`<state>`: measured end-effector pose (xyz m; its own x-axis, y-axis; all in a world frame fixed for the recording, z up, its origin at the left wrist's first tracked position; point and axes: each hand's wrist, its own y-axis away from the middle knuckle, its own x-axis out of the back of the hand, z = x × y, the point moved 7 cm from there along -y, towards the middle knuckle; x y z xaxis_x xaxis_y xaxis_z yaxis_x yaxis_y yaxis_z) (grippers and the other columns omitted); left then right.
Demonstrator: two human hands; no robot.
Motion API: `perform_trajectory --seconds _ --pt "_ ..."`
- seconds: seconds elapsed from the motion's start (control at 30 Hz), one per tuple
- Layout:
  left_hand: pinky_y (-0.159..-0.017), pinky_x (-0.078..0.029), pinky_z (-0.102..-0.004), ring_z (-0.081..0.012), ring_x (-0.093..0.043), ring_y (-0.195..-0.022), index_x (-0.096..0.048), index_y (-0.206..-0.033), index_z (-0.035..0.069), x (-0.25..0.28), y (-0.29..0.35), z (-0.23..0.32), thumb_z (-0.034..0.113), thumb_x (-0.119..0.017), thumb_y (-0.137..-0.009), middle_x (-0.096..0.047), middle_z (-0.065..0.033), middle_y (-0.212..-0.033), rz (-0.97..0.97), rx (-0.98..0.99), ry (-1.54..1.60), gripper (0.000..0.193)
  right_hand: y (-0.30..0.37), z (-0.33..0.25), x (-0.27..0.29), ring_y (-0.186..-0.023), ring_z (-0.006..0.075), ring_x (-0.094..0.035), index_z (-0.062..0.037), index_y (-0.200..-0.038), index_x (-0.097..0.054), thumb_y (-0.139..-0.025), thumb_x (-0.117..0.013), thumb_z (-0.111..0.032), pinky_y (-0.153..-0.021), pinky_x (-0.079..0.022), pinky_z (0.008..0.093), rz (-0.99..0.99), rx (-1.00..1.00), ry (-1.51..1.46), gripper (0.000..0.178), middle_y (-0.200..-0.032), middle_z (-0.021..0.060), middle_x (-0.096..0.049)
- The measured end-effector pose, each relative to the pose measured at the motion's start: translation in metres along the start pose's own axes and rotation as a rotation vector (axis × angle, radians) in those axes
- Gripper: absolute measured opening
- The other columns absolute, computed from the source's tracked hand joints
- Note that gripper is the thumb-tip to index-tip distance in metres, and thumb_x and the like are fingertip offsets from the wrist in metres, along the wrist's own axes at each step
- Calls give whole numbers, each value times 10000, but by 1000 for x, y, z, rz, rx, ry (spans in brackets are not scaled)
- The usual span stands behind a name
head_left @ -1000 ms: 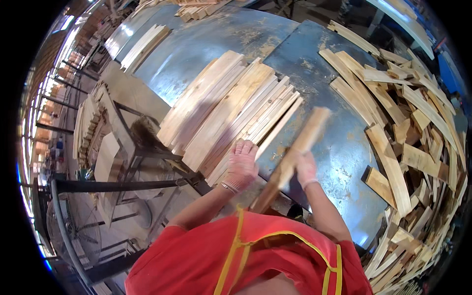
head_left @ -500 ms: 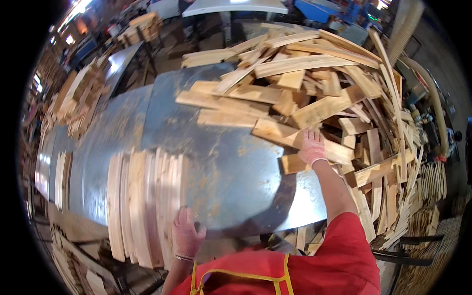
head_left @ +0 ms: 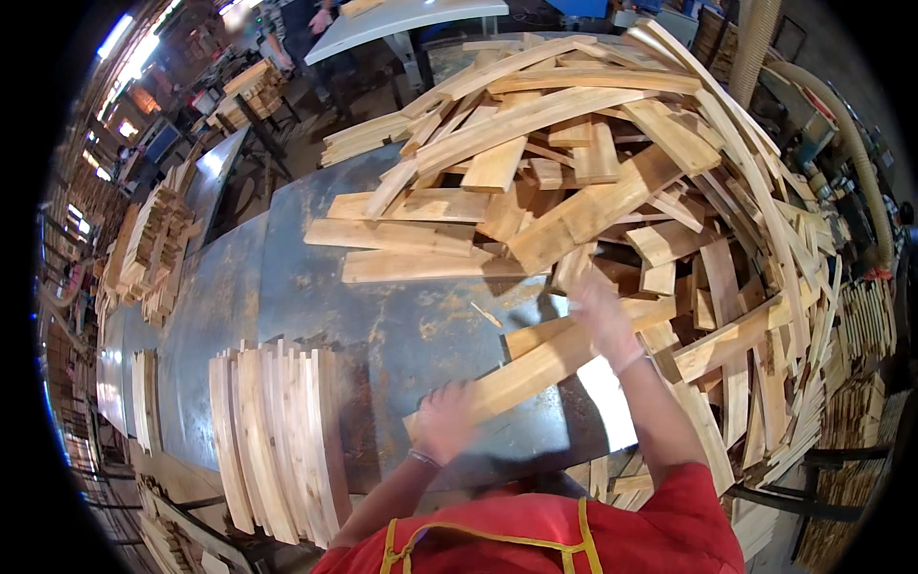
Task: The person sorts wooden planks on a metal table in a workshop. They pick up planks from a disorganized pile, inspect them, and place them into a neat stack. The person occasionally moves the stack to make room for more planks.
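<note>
A pale wooden board (head_left: 531, 378) slants across the near right part of the metal-topped table (head_left: 306, 297). Around its near left end the fingers of my left hand (head_left: 446, 421) are closed. My right hand (head_left: 604, 320), gloved and smeared by motion, lies over the board's far right part, so its finger grip is unclear. Behind that board, partly covered, a shorter board (head_left: 535, 337) rests on the table. A large loose heap of boards (head_left: 583, 206) rises just beyond my right hand. To the left of my left hand, a row of boards (head_left: 277, 440) stands side by side at the table's near edge.
Farther left on the table is a small bundle of boards (head_left: 145, 402). Stacked wood (head_left: 148, 253) stands past the left side. At the back is a pale-topped table (head_left: 411, 24). A ribbed hose (head_left: 851, 134) hangs at the far right, above stacked strips (head_left: 865, 330).
My left hand has moved from beside the standing row onto the board's near end. The board has swung round and come nearer; my right hand has shifted slightly nearer with it.
</note>
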<state>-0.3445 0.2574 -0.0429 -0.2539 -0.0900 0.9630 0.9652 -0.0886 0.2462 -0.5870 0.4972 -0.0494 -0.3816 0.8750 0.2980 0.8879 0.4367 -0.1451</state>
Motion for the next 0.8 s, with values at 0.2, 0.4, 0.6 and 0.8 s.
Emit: perform_trajectory --seconds 0.2,0.4,0.6,0.8 --pt "-941 -534 -455 -368 -672 -1112 -533 -1450 48 1 52 -31 340 -848 -731 -682 -151 -1207 96 123 362 837 -73 -51 73 -811 101 -599 -48 -1231 -648 -991 -695 -226 -712 -527 294 531 -429 -705 302 -1012 3 -640" --pt "-898 -534 -354 -212 -637 -979 -607 -1394 45 -48 158 -105 141 -759 -796 -692 -101 -1103 39 450 1298 624 36 -59 -67 -726 120 -562 -69 -1272 -646 -985 -715 -169 -693 -472 268 287 -372 -790 311 -833 -47 -584" --pt "-1038 -509 -449 -319 -652 -1173 -613 -1392 32 -37 257 -143 118 -675 -815 -678 -175 -1283 402 362 352 587 96 -71 -180 -1044 170 -655 -32 -1387 -636 -962 -793 -341 -940 -551 333 -64 -474 -399 548 -1183 53 -694" --pt "-1236 -287 -578 -441 -414 -1471 -473 -1536 24 -51 314 -180 265 -673 -848 -483 -227 -1570 278 630 -72 756 148 -74 -250 -887 165 -630 -52 -1164 -703 -960 -757 -279 -789 -535 333 -109 -557 -466 310 -994 34 -673"
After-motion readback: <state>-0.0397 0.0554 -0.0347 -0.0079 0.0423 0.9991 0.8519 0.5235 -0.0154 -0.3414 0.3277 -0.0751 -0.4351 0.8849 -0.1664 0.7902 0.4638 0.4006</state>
